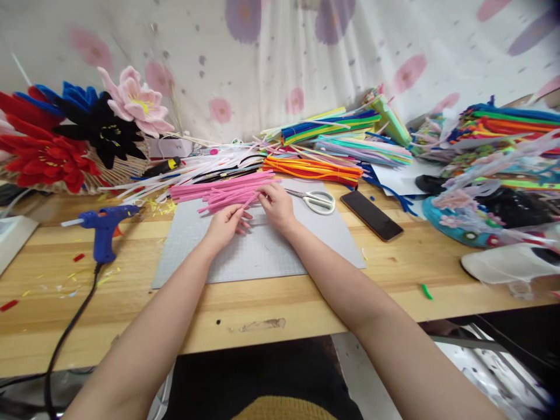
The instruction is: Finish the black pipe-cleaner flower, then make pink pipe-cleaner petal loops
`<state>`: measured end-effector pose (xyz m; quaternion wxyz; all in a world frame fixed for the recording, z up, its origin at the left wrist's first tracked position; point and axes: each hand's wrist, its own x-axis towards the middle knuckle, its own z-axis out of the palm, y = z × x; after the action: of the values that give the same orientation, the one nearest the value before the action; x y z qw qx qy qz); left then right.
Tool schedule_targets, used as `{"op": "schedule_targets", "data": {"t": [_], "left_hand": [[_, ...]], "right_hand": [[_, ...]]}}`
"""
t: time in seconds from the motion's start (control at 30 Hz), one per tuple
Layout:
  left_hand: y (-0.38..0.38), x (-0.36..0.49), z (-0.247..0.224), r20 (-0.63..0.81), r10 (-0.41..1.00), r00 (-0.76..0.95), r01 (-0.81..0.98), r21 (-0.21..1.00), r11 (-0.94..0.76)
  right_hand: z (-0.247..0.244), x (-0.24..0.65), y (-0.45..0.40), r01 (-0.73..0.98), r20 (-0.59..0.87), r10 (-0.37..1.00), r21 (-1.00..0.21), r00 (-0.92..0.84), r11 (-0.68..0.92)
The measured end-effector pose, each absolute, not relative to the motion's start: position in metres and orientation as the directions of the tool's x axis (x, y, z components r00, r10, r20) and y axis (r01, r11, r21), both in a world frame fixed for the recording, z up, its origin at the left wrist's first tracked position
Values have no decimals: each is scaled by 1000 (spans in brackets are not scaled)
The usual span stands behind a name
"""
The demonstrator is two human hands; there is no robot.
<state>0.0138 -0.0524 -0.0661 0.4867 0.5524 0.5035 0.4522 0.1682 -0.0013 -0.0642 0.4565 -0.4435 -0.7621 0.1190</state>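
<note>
Both of my hands are over the grey cutting mat [262, 256], close to its far edge. My left hand [225, 226] pinches one end of a pink pipe cleaner [250, 202] between thumb and forefinger, its other fingers loosely curled. At the other end of that piece, my right hand [277, 205] has its fingertips closed on it. Just beyond them lies a pile of pink pipe cleaners [210, 191], long and short, across the mat's back. Scissors with pale handles [319, 202] rest right of my right hand, their blades pointing towards it.
A blue glue gun [104, 224] stands at left, its cord running off the front edge. Fluffy flowers [48, 154] fill the back left. Bundled orange pipe cleaners [315, 170] and other colours line the back. A phone [371, 216] lies right of the mat, a white bottle-like object [503, 265] farther right.
</note>
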Motion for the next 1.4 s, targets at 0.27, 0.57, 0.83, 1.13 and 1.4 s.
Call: {"op": "schedule_targets", "data": {"t": [0.27,0.57,0.83,1.13,1.4], "left_hand": [[-48,18,-71,70,989,-131,-6,997,-72],[-56,14,-54,-292,954,60,-134,945,298],[-55,14,-53,-324,942,87,-75,941,331],[-54,20,-55,-320,946,49,-17,947,321],[-53,20,-57,-300,951,80,-4,953,301]], "right_hand": [[-39,158,-8,41,264,900,-954,-347,296],[-53,165,-1,-107,143,901,-988,-410,109],[-58,158,-1,-16,163,901,-985,-402,171],[-57,157,-5,-78,200,882,-980,-428,185],[-58,151,-8,-88,150,878,-988,-453,124]]}}
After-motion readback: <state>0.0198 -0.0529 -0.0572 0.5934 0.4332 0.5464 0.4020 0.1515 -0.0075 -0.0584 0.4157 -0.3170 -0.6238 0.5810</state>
